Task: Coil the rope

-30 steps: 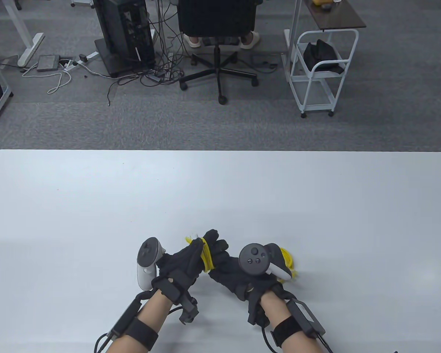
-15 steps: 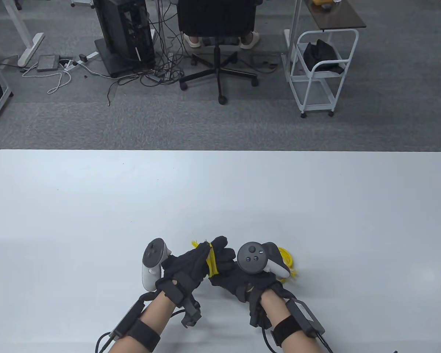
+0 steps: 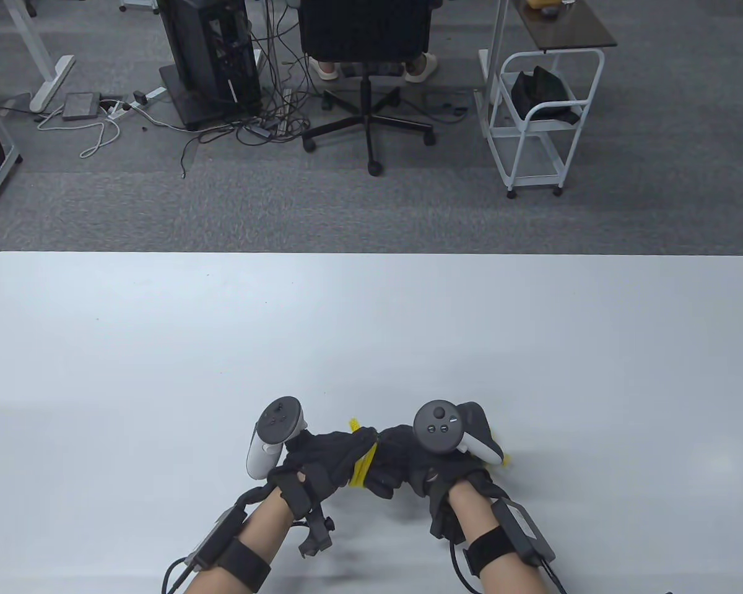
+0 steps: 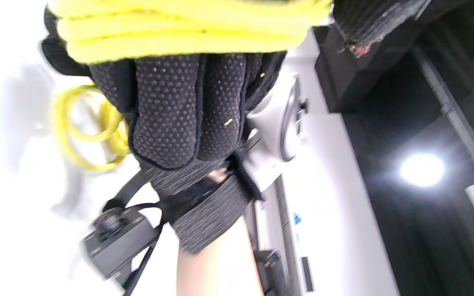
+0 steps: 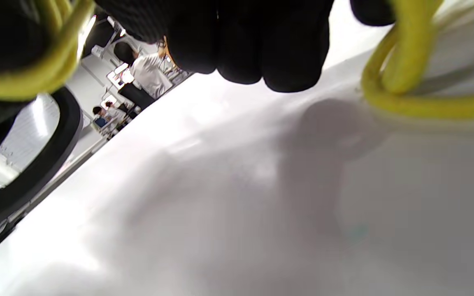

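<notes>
A thin yellow rope (image 3: 364, 465) is wound in several turns around my left hand (image 3: 331, 455) near the table's front edge. In the left wrist view the turns (image 4: 179, 28) cross the top, over the gloved fingers (image 4: 179, 111). My right hand (image 3: 402, 464) is closed and pressed against the left hand, gripping the rope; loose yellow loops (image 3: 503, 459) lie on the table under its tracker. In the right wrist view the rope (image 5: 405, 82) hangs beside the curled fingers (image 5: 253, 45), close above the table.
The white table (image 3: 371, 334) stretches wide beyond the hands. Beyond its far edge stand an office chair (image 3: 365, 62), a computer tower (image 3: 213, 55) and a white cart (image 3: 545, 117) on the floor.
Both hands have moved toward the front edge and lower, drawing together. The left hand's raised fingers have folded down and the right hand has closed over the wound rope.
</notes>
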`<state>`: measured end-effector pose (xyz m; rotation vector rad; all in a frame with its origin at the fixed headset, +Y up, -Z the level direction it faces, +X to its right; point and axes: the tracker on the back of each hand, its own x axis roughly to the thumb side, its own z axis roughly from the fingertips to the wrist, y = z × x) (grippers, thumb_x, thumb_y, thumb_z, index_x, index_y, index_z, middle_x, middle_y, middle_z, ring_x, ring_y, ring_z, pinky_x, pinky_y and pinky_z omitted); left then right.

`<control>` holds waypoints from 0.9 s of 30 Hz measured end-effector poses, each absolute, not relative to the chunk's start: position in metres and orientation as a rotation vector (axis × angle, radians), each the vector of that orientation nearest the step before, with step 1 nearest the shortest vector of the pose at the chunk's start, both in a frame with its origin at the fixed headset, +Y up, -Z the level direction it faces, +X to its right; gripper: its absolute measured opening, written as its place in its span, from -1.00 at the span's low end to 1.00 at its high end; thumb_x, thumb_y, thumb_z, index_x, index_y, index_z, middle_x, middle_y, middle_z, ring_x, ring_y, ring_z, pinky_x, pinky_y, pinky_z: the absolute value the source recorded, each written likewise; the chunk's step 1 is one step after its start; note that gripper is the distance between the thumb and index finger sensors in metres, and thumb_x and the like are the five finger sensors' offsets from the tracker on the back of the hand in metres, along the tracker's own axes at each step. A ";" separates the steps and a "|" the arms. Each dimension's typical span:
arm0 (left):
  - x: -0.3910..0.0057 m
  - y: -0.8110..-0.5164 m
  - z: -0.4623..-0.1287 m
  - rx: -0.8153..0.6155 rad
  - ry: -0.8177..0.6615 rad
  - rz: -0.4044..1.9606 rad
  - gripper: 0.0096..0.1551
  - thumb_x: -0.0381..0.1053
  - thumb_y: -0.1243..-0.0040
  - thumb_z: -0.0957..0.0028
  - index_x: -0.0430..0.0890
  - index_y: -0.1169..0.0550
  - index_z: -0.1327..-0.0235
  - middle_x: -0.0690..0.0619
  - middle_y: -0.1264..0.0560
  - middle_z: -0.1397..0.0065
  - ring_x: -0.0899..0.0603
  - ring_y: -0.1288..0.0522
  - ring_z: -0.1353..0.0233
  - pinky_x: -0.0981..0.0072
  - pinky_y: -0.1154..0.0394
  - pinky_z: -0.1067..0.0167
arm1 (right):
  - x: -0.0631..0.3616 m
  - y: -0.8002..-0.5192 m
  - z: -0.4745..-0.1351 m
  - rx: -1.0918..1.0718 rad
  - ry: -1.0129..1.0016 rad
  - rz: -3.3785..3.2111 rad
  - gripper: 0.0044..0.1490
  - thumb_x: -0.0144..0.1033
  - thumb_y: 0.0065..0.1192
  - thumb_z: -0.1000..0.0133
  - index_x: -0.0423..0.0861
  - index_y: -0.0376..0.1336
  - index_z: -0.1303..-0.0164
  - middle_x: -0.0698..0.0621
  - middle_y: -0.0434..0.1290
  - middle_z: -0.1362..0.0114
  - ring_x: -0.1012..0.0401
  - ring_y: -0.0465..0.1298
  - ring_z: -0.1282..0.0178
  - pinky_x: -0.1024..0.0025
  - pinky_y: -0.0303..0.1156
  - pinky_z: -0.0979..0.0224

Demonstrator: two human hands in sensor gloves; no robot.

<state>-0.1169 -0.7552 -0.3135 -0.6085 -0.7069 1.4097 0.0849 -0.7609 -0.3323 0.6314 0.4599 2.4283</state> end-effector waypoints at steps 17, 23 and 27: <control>-0.128 -0.766 -0.321 -0.636 -0.535 1.012 -0.12 0.38 0.29 -0.27 -0.20 -0.59 -0.40 -0.24 -0.71 -0.27 -0.24 -0.74 -0.16 0.12 -0.54 -0.21 | 0.101 -0.739 -0.331 0.443 0.199 2.214 -0.50 -0.15 0.08 -0.31 -0.12 0.25 -0.38 -0.21 0.45 -0.38 -0.13 0.55 -0.17 -0.32 0.26 -0.41; -0.148 -0.768 -0.325 -0.487 -0.381 1.294 -0.10 0.37 0.29 -0.26 -0.24 -0.48 -0.50 -0.29 -0.63 -0.37 -0.28 -0.68 -0.24 0.08 -0.50 -0.26 | 0.086 -0.733 -0.324 0.595 0.148 2.126 -0.46 -0.14 0.06 -0.31 -0.13 0.21 -0.43 -0.19 0.47 -0.34 -0.10 0.55 -0.12 -0.29 0.28 -0.40; -0.157 -0.768 -0.327 -0.437 -0.352 1.320 -0.13 0.36 0.27 -0.27 -0.22 -0.48 -0.51 -0.27 -0.62 -0.39 -0.26 -0.68 -0.26 0.10 -0.49 -0.27 | 0.075 -0.732 -0.320 0.692 0.156 2.152 -0.42 -0.12 0.06 -0.30 -0.15 0.19 -0.45 -0.16 0.48 -0.31 -0.07 0.56 -0.09 -0.26 0.31 -0.39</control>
